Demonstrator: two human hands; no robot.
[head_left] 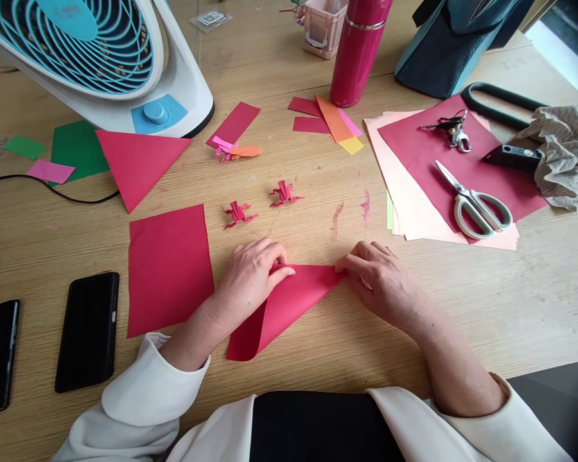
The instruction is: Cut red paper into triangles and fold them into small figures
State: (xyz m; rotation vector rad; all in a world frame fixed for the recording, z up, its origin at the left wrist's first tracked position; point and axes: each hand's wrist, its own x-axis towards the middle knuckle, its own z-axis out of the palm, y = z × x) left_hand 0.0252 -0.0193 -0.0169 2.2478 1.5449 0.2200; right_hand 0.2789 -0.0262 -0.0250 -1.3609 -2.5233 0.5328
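Between my hands is a sheet of red paper point(293, 301), bent over on itself with a rounded, uncreased bend at its near left. My left hand point(250, 276) pinches its upper edge between thumb and fingers. At the paper's right corner, my right hand point(378, 279) grips the tip with bent fingers. Just beyond my hands sit two small folded red paper figures, one on the left point(239, 213) and one on the right point(285, 193). A flat red paper square point(168, 269) lies left of my left hand, and a red paper triangle point(142, 160) rests farther back.
Scissors point(476, 205) and keys point(455, 131) lie on stacked paper point(414, 186) at right. A white-and-blue fan point(173, 77) and a pink bottle point(359, 51) stand at the back. Coloured strips point(334, 119) lie before the bottle. A black phone point(87, 330) is at left.
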